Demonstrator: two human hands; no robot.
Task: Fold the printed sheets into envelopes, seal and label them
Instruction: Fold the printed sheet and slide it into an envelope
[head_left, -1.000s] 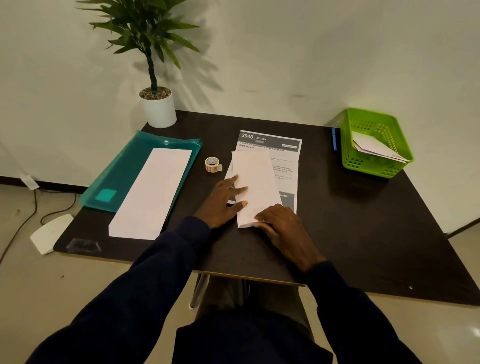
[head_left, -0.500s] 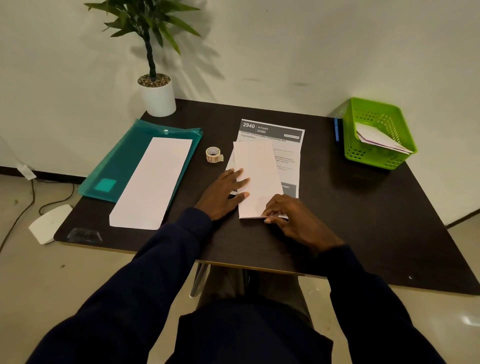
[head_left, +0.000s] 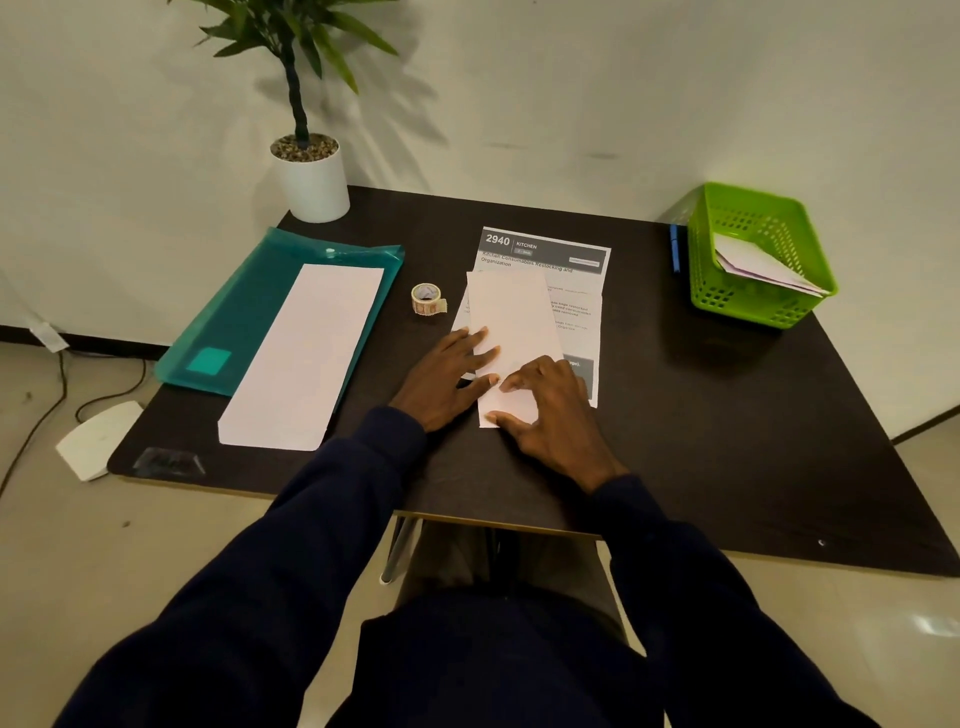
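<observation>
A folded white sheet (head_left: 511, 322) lies lengthwise on top of a printed sheet (head_left: 566, 270) headed "2940 KITCHEN", mid-table. My left hand (head_left: 449, 376) rests flat with fingers spread on the folded sheet's left edge. My right hand (head_left: 553, 415) presses its fingertips onto the near end of that sheet. A small roll of tape (head_left: 427, 299) stands just left of the papers. A long white stack of folded paper (head_left: 306, 353) lies on a teal plastic folder (head_left: 228, 322) at the left.
A green basket (head_left: 779, 306) at the back right holds white envelopes; a blue pen (head_left: 674, 252) lies beside it. A potted plant (head_left: 311, 176) stands at the back left corner. The dark table's (head_left: 727, 441) near edge is close to my body.
My right hand slid from the sheet's near right corner up onto its near end, pressing there. My left hand stays on the left edge. The camera tilted slightly.
</observation>
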